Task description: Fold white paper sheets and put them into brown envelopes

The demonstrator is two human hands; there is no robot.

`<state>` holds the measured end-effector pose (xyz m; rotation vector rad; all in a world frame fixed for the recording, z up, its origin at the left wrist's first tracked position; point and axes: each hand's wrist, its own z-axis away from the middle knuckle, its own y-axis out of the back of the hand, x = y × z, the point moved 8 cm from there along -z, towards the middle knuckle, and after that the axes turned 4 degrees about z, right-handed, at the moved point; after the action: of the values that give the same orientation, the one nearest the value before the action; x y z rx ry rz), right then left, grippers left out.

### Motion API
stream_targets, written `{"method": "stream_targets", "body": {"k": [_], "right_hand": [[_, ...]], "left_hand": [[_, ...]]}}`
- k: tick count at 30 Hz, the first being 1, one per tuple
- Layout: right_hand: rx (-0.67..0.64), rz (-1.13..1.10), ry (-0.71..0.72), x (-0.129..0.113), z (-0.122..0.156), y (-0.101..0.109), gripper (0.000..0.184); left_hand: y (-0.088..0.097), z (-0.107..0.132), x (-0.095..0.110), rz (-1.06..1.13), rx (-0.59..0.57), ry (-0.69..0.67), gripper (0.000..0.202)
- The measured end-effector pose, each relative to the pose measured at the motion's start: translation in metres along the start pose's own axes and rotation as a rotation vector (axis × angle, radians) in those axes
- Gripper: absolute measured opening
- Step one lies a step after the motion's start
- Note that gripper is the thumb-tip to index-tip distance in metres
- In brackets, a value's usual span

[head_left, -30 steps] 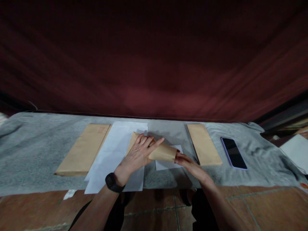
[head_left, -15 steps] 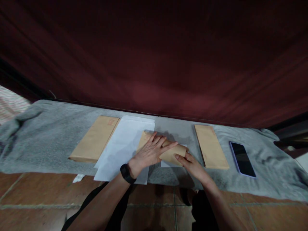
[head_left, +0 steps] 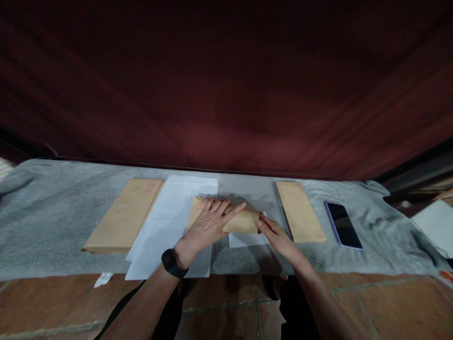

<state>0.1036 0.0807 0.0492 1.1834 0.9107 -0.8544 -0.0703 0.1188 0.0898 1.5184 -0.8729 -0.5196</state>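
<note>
A brown paper envelope [head_left: 244, 221] lies across the middle of the cloth, its right part bulging upward into a curve. My left hand [head_left: 208, 222], with a black band on its wrist, rests on the envelope with fingers stretched out and spread. At the envelope's right end, my right hand [head_left: 274, 232] has its fingers closed on the edge; part of them is hidden. Under the envelope a small white paper [head_left: 244, 240] shows. Its left end overlaps larger white sheets [head_left: 166, 222].
A thick stack of brown envelopes [head_left: 122, 217] lies left of the sheets. Another brown envelope stack [head_left: 300, 212] is at right, beside a phone [head_left: 343, 225] in a purple case. Grey cloth [head_left: 63, 212] covers the surface. A dark red curtain [head_left: 226, 94] hangs behind.
The view has shifted a little. My right hand has moved from a thumb-on-top hold to the envelope's right end edge. My left hand stays spread on the envelope.
</note>
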Motion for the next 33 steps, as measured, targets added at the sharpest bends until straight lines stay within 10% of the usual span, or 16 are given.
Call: {"method": "stream_targets", "body": {"k": [6,17,26,33], "right_hand": [[0.232,-0.072,-0.062,0.029,-0.008,0.028,0.05],[0.239,0.879,-0.388,0.038,0.011,0.028,0.049],[0.221,0.798,-0.441,0.036,0.012,0.026,0.035],[0.35,0.484,-0.213,0.047,0.003,0.031,0.014]], "left_hand": [[0.003,0.006,-0.024,0.032,0.024,0.078,0.101],[-0.004,0.019,-0.061,0.054,-0.019,0.192,0.111],[-0.016,0.024,-0.068,0.105,-0.085,0.203,0.119],[-0.015,0.023,-0.07,0.057,-0.051,0.191,0.113]]}}
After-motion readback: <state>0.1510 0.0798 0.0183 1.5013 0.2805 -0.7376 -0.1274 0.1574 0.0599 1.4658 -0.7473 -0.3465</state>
